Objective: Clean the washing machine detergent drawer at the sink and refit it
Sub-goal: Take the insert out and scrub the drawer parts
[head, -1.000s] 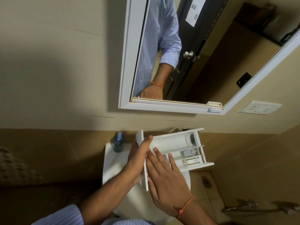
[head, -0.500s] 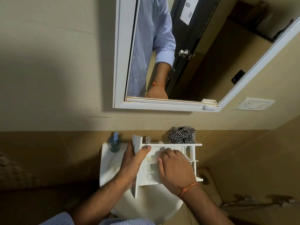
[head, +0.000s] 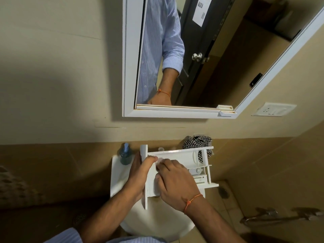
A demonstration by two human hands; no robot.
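We held the drawer [head: 182,158], a white plastic tray with ribbed compartments, over the round white sink [head: 157,223] at lower centre. Our left hand [head: 140,174] gripped its flat front panel; our right hand [head: 173,183] lay curled inside it. A checked cloth [head: 196,142] and blue bottle [head: 125,156] sat behind.

Both hands [head: 157,178] curled, close together

A white wall-mounted sink [head: 115,174] carries a blue soap dispenser bottle [head: 125,155] on its back-left corner.
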